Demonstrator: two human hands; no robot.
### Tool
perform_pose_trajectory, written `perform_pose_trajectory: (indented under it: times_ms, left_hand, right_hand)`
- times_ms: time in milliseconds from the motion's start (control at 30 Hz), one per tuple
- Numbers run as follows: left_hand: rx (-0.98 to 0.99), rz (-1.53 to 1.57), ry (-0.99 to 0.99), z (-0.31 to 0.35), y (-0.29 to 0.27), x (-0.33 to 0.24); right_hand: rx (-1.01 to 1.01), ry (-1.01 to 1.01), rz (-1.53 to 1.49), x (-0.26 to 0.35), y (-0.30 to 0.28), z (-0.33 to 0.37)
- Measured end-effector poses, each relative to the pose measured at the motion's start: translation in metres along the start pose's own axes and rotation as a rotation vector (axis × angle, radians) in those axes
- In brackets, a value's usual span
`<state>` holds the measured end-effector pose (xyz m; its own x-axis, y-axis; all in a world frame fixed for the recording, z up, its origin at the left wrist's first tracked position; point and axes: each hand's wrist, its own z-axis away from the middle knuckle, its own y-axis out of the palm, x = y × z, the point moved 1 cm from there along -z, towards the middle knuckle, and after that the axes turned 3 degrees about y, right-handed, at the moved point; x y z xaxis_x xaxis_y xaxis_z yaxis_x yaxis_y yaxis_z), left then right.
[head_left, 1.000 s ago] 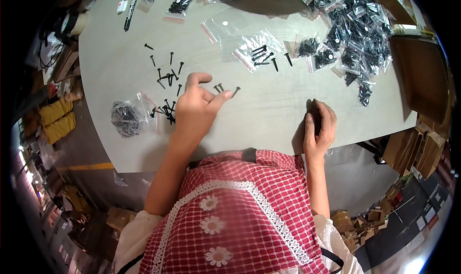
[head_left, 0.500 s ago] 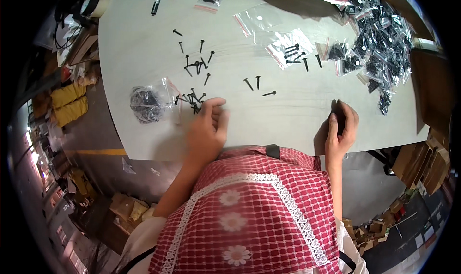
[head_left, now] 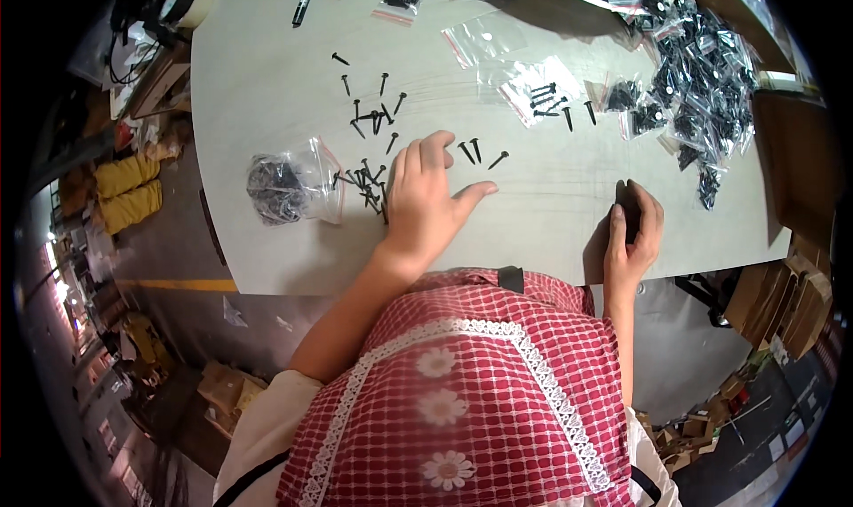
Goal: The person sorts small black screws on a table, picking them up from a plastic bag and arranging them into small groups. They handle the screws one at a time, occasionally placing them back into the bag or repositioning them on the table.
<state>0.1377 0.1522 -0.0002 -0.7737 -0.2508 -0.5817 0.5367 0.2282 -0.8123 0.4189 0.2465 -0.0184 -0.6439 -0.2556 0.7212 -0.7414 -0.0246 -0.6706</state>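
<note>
My left hand (head_left: 425, 191) lies low over the middle of the table, palm down. Its fingers reach forward and its thumb is spread to the right, with nothing visible in it. Just beyond the fingertips are three black screws (head_left: 475, 151). Left of this hand, a loose pile of black screws (head_left: 366, 183) touches or nearly touches its edge. More black screws (head_left: 375, 120) lie scattered farther away. My right hand (head_left: 634, 240) rests on its side near the table's front edge, fingers loosely curved and thumb apart. The space inside it is dark, and no object can be made out there.
A clear bag of dark parts (head_left: 277, 190) lies at left. Several screws sit on clear zip bags (head_left: 533, 85) at centre right. A large heap of filled small bags (head_left: 702, 80) covers the far right. A black marker (head_left: 306, 0) lies at the far left.
My left hand has moved right and forward from the screw pile, and its fingers have opened out. The three screws near it now lie closer together. My right hand has stayed put.
</note>
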Motion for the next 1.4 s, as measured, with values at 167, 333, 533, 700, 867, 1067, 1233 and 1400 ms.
perform_pose_trajectory:
  times_ms: [167, 333, 533, 700, 867, 1067, 1233, 1400]
  left_hand:
    - [-0.021, 0.013, 0.008, -0.001, 0.002, 0.001]
    - [-0.027, 0.014, 0.008, 0.000, 0.003, 0.002]
    - [-0.037, 0.015, 0.027, 0.000, 0.005, 0.005]
    - [-0.044, 0.019, 0.038, 0.000, 0.005, 0.006]
    - [-0.086, -0.017, 0.083, 0.001, 0.005, 0.009]
    - [-0.017, 0.054, 0.052, -0.008, 0.002, 0.008]
    - [-0.066, -0.058, 0.278, -0.019, 0.001, 0.012]
    - [-0.026, -0.125, 0.473, -0.028, 0.001, 0.012]
  right_hand:
    - [-0.004, -0.021, 0.013, -0.002, 0.000, -0.001]
    - [-0.002, -0.028, 0.010, -0.001, 0.000, -0.001]
    - [-0.003, -0.025, 0.012, -0.001, 0.000, -0.001]
    - [-0.006, -0.024, 0.014, -0.002, 0.000, -0.001]
    - [-0.004, -0.031, 0.012, -0.002, 0.001, -0.001]
    - [-0.004, -0.024, -0.003, -0.003, -0.001, -0.002]
    - [-0.015, -0.023, 0.006, -0.002, 0.000, -0.003]
    - [-0.019, -0.018, -0.003, -0.001, 0.000, -0.002]
